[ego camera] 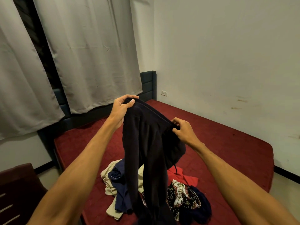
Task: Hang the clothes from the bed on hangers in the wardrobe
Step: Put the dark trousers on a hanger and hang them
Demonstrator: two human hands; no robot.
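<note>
Dark garment (146, 143) — in left hand (121, 109), right hand (185, 131)

A black garment (146, 143) hangs at the frame's centre, its top edge pinched between the left hand (121, 109) and the right hand (183, 130), its lower end trailing to the bottom edge. Under it, crumpled on the red bed (227, 143), lie a beige garment (108, 189), a navy garment (121, 194), a red garment (185, 176) and a patterned garment (181, 197)
</note>
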